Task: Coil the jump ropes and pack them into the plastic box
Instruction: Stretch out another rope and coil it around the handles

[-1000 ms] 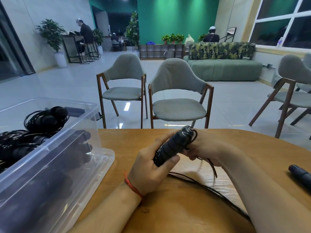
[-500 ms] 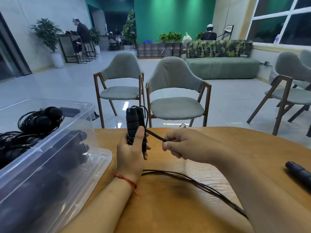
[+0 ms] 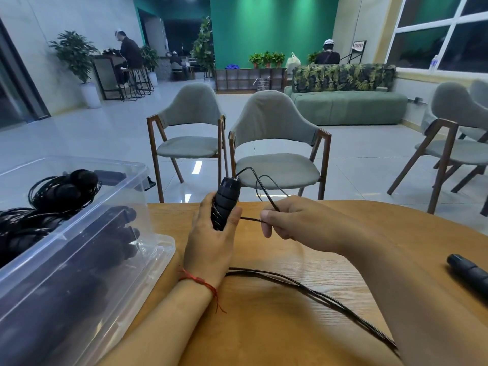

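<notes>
Black ribbed jump-rope handles (image 3: pixel 225 202) stand upright in the left hand (image 3: pixel 211 241), its fingers clamped round them; right hand (image 3: pixel 295 220) fingers pinch the thin black cord (image 3: pixel 327 303) (clear plastic box (image 3: pixel 66 299) alongside).

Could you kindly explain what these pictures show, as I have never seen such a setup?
No machine here: a person wears a camera on the head, looking forward and down at their own hands. The left hand grips a black jump-rope handle upright over the wooden table; the right hand pinches the thin rope beside it. More rope lies across the table. At the left stands a clear plastic box holding coiled ropes; another handle lies at the far right.
</notes>
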`<state>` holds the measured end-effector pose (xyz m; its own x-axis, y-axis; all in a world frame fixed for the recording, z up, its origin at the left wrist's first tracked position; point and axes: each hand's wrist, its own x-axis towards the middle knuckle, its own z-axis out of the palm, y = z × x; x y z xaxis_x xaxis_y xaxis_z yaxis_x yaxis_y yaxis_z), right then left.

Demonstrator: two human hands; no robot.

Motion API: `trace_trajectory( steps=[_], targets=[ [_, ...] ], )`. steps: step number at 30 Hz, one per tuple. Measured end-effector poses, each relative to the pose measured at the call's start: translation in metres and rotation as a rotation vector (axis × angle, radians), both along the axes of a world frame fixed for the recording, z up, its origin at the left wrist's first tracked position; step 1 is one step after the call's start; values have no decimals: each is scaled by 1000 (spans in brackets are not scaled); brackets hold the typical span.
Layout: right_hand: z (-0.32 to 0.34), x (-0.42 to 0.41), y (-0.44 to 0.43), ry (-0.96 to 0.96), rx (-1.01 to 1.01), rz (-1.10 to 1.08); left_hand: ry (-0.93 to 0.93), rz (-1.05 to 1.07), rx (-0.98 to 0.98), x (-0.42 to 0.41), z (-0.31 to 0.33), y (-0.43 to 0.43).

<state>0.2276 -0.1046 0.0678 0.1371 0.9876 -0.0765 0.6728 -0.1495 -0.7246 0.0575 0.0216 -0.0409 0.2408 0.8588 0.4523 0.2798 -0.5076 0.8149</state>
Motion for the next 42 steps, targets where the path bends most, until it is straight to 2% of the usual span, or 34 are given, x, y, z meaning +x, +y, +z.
trace_trajectory(
  steps=[4,9,13,16,19,21,25,31,38,42],
  targets=[
    [-1,9,1,-61,31,-107,-159,42,-107,-2,7,2],
    [-18,26,12,-116,249,-312,-247,10,-126,-3,7,3],
    [-28,52,11,-173,177,-336,-395,52,-212,-5,13,4],
    [-36,68,10,-398,106,-406,-460,123,-267,-10,14,9],
    [-47,80,12,-623,127,-515,-406,126,-199,-7,14,5],
    [-52,89,13,-690,125,-587,-387,141,-165,-6,14,4],
    [-54,105,9,-611,156,-647,-376,153,-166,-10,17,7],
    [-53,104,9,-616,117,-644,-283,88,-63,-10,43,-8],
    [-21,91,-11,-515,164,-654,-233,-8,97,-20,150,-36],
    [6,66,-30,-455,225,-628,-159,7,135,-35,208,-37]
  ],
)
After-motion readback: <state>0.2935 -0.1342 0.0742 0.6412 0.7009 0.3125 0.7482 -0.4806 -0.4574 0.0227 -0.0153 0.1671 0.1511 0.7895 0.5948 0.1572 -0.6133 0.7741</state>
